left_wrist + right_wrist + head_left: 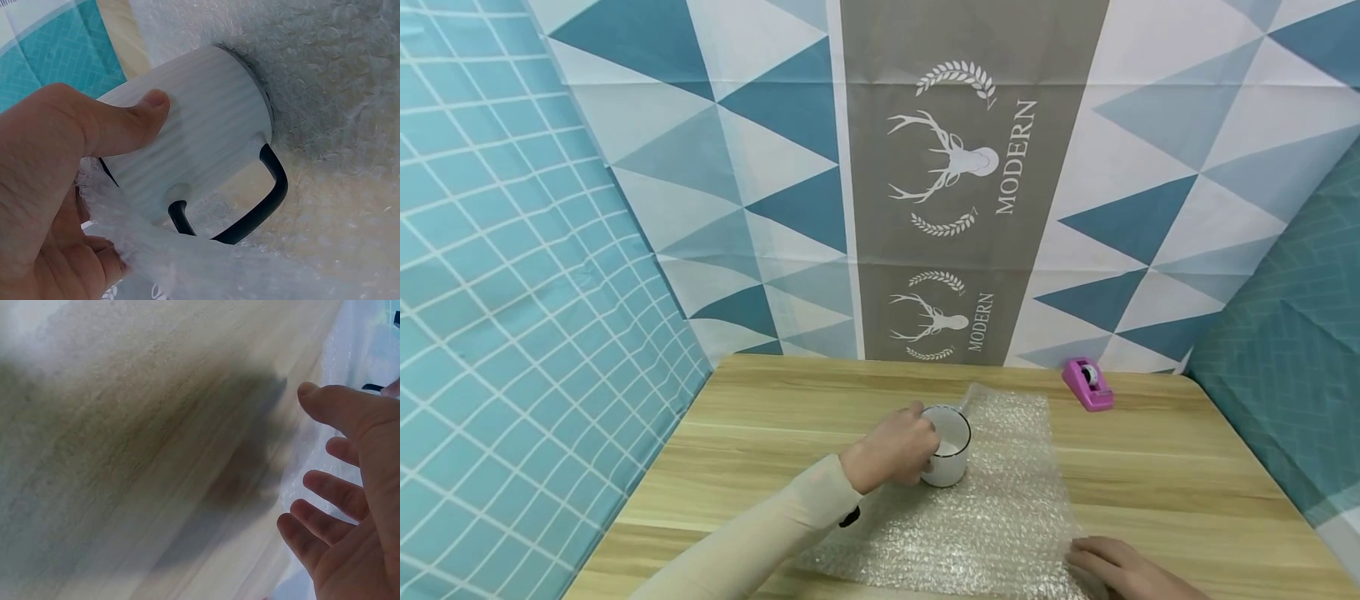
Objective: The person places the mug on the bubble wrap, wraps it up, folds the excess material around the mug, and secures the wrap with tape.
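My left hand (pixel 895 446) grips a white mug (pixel 946 467) with a dark rim and stands over a sheet of bubble wrap (pixel 1000 500). Up close in the left wrist view, the thumb (pixel 147 119) presses along the mug's side, and a fold of bubble wrap (pixel 181 262) passes between the fingers and the mug's black handle (pixel 278 181). My right hand (pixel 1123 567) is at the wrap's lower right edge. From the right wrist, that hand (pixel 362 481) shows spread, slightly bent fingers with nothing between them.
A pink tape dispenser (pixel 1086 385) stands at the back right of the wooden table (pixel 1150 475). Patterned cloth (pixel 790 208) hangs behind the table, with a blue checked sheet (pixel 497 292) at the left and a teal sheet (pixel 1292 375) at the right.
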A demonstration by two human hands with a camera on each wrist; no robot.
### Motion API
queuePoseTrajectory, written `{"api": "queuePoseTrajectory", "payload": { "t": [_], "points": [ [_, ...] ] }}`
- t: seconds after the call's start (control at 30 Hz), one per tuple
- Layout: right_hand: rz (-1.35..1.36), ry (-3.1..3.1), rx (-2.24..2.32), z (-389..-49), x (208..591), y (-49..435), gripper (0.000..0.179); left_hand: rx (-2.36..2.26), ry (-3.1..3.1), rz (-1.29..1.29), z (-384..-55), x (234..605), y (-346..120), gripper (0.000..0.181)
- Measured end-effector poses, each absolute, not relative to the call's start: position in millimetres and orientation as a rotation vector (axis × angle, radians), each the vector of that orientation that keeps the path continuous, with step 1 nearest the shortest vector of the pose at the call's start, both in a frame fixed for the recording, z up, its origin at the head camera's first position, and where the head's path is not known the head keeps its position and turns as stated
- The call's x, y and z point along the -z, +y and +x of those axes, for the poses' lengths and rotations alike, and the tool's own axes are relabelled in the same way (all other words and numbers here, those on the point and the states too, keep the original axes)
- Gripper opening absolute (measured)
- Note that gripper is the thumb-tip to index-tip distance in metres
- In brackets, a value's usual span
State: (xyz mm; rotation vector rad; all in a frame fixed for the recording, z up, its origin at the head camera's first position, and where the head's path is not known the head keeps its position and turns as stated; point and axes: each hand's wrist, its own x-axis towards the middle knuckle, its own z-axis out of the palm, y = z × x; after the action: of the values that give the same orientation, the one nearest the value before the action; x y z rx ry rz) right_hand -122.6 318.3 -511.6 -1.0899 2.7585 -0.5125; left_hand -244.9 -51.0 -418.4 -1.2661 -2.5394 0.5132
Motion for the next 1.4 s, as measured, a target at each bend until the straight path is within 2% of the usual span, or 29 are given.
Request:
{"api": "queuePoseTrajectory", "payload": {
  "t": [0.27,0.57,0.93,1.1,1.3,1.4],
  "points": [
    [-1.039,2.777,0.474,-118,510,322,0.058,-0.487,-2.55,-1.265,-244,419,-51,0.019],
    [-1.185,2.821,0.418,-120,511,320,0.054,-0.495,-2.53,-1.275,-245,420,-51,0.02],
    [-0.944,2.74,0.415,-121,503,316,0.072,-0.504,-2.503,-1.292,-246,417,-50,0.02],
    [-0.982,2.755,0.45,-122,499,314,0.067,-0.506,-2.515,-1.286,-247,418,-50,0.021],
    [-1.119,2.828,0.475,-124,495,312,0.042,-0.503,-2.535,-1.278,-247,420,-50,0.022],
    [-1.182,2.85,0.508,-123,495,311,0.039,-0.507,-2.544,-1.276,-247,420,-50,0.021]
  ]
}}
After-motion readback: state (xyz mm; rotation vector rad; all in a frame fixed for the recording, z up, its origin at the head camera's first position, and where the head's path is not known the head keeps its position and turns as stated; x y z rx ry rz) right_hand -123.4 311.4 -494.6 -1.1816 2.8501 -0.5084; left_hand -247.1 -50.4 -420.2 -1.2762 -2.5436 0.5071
